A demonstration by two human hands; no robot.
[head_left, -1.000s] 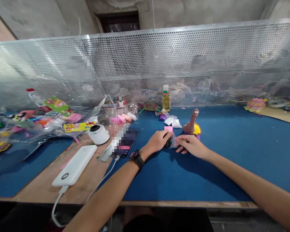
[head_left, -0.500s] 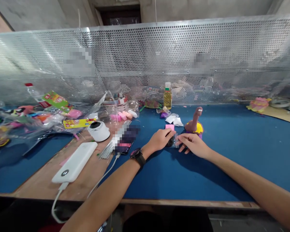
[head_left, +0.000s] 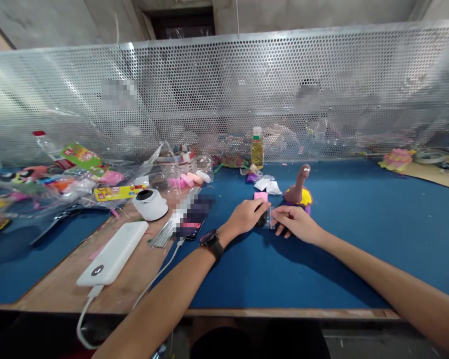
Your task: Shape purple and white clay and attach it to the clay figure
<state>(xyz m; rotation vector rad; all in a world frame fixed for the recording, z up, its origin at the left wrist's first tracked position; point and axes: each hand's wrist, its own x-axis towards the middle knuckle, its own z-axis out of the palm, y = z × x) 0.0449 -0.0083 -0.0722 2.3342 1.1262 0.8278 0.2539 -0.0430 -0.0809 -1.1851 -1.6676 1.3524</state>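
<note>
A small clear plastic bag (head_left: 268, 220) with something black inside lies between my hands on the blue table. My left hand (head_left: 247, 215) has its fingers closed on the bag's left side, and they hide part of the black content. From the right, my right hand (head_left: 296, 223) pinches the bag's edge between thumb and forefinger, the other fingers curled below. A pink block (head_left: 261, 197) sits just beyond my left fingertips. Behind my right hand stands a clay figure (head_left: 301, 187) with a long brown neck, white eyes and a yellow and purple body.
White packets (head_left: 267, 185) and a bottle of yellow liquid (head_left: 257, 149) stand farther back. Leftward are a phone (head_left: 190, 230), a white power bank (head_left: 112, 253) with a cable, a white round device (head_left: 150, 204) and plastic-wrapped clay. A perforated metal screen (head_left: 224, 85) closes the back.
The whole view has shifted slightly, so things appear a little farther left. My hands keep nearly the same hold on the bag.
</note>
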